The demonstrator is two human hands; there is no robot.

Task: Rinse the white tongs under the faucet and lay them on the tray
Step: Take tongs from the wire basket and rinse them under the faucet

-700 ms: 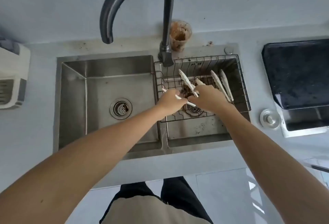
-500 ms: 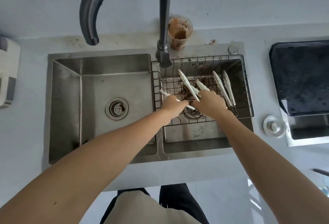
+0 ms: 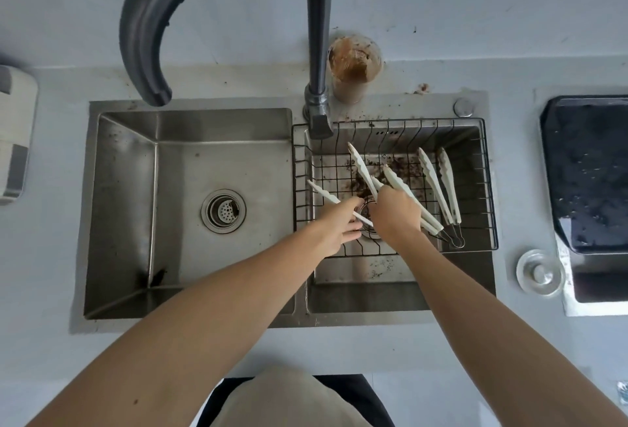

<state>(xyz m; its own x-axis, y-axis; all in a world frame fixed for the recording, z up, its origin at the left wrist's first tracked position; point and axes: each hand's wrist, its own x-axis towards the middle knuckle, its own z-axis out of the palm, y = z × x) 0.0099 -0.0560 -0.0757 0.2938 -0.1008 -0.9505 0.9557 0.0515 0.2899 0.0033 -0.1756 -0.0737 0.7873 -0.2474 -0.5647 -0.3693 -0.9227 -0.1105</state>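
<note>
Over the wire basket point(image 3: 489, 188) in the right sink bowl, the left hand point(image 3: 334, 231) pinches 1 arm of white tongs point(image 3: 321, 191) while the right hand point(image 3: 396, 214) grips another pair point(image 3: 396, 182); no water runs from the faucet point(image 3: 149, 42), so rinsing and the move to the dark tray point(image 3: 584, 175) on the bench apparently remain.

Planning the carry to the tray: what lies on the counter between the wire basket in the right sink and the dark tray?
In the head view, a round glass lid sits near that gap, toward the front; otherwise bare counter separates the basket and tray.
</note>
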